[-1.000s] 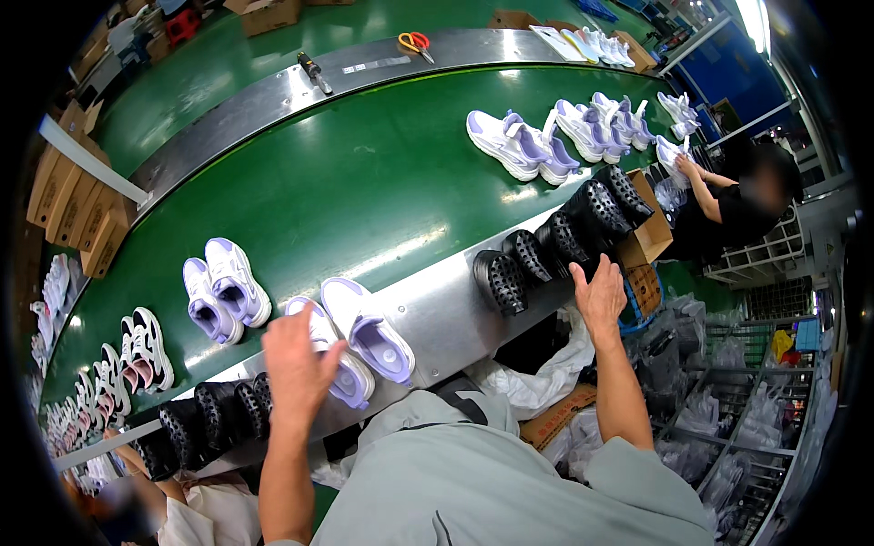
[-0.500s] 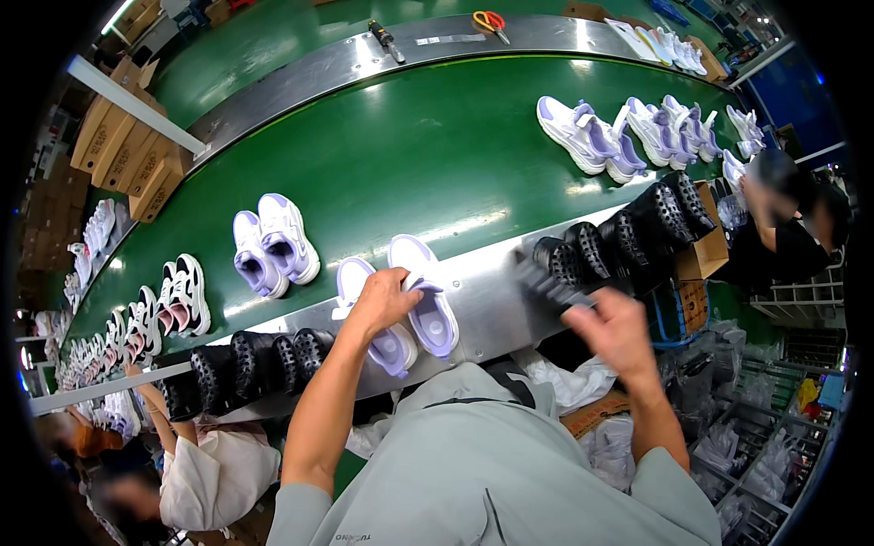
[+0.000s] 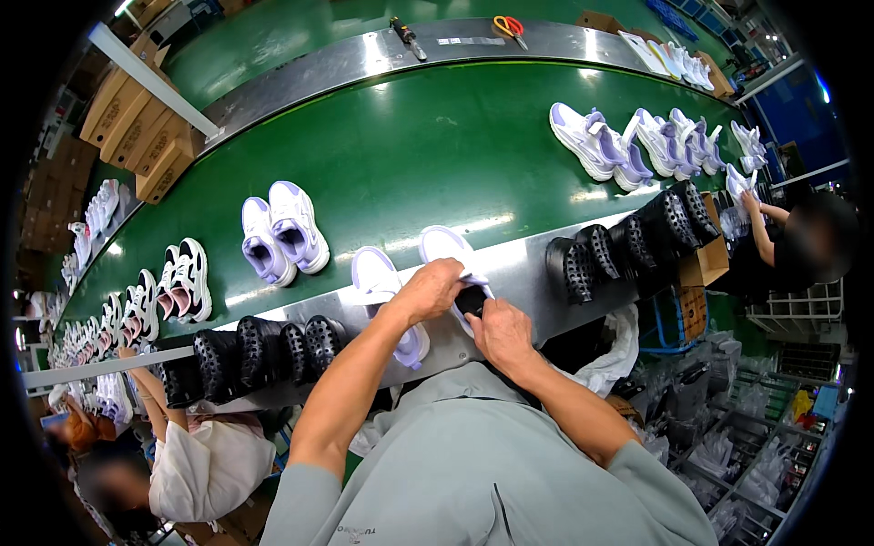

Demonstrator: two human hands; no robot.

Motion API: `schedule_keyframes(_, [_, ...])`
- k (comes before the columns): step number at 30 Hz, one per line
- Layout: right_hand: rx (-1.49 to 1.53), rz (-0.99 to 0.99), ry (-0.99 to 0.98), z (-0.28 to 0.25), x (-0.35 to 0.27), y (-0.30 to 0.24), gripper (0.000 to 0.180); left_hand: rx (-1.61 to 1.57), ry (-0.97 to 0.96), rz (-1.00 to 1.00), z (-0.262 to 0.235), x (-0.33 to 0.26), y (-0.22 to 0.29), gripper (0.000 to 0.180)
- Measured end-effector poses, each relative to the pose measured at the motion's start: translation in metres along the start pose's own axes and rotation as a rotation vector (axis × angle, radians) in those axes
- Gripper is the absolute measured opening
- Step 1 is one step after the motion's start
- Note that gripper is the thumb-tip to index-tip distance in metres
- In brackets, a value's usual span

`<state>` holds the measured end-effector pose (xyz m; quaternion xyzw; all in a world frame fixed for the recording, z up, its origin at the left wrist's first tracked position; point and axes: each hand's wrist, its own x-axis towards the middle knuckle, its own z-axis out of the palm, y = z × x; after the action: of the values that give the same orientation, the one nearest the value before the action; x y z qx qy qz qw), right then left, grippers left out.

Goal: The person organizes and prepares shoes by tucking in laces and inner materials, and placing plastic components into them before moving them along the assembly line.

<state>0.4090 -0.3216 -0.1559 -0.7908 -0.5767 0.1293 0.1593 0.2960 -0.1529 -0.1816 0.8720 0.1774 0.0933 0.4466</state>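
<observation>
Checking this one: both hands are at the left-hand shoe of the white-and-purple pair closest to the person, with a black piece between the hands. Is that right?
Not quite: the head view shows the left hand and right hand at the right-hand shoe, not the left-hand shoe. The black piece is indeed between the hands.
</observation>
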Motion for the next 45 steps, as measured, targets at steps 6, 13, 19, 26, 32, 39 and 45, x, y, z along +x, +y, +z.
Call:
schedule_keyframes(6, [0.392, 0.076, -0.131, -0.017, 0.002, 0.022, 0.037, -0.002, 0.171, -0.236, 0.014, -0.021, 0.027, 0.067])
schedule_keyframes(13, [0.242, 0.195, -0.165, 0.028, 0.027, 0.048, 0.047, -0.014, 0.330, -0.630, 0.060, -0.017, 0.046, 0.100])
schedule_keyframes(19, [0.078, 0.147, -0.114, 0.046, 0.043, 0.053, 0.046, 0.024, 0.473, -0.606, 0.062, -0.027, 0.055, 0.074])
schedule_keyframes(26, [0.023, 0.168, -0.206, 0.035, 0.043, 0.045, 0.051, 0.423, 0.228, -0.910, 0.041, -0.138, 0.095, 0.068])
schedule_keyframes(32, [0.004, 0.190, -0.221, 0.034, 0.039, 0.054, 0.051, 0.237, 0.245, -0.586, 0.084, -0.104, 0.043, 0.039])
schedule_keyframes(39, [0.114, 0.279, -0.298, -0.044, 0.006, 0.050, 0.040, 0.418, 0.793, -0.525, 0.020, -0.163, 0.078, 0.027])
schedule_keyframes(45, [0.492, 0.261, -0.376, -0.045, -0.010, 0.008, 0.023, 0.700, 1.142, -1.094, -0.053, -0.274, 0.050, 0.044])
